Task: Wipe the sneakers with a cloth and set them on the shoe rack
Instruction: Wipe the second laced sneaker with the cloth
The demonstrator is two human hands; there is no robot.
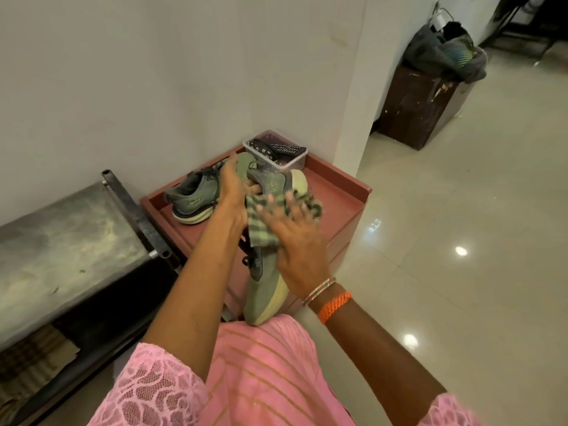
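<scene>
I hold a green sneaker [266,290] with a pale sole, tilted, its toe near my pink clothing and its heel up over the rack. My left hand [236,182] grips it near the heel opening. A green checked cloth [264,224] is pressed flat against the shoe's side under my right hand [295,241], whose fingers are blurred. The second green sneaker [192,199] lies on its sole on the top of the reddish-brown shoe rack [335,195], to the left, against the wall.
A clear plastic box [287,159] holding dark remote controls sits at the rack's back corner. A worn grey metal bench [61,241] stands left of the rack. On the far right a dark wooden stand [421,109] carries a grey bag. Glossy tile floor [461,241] extends right.
</scene>
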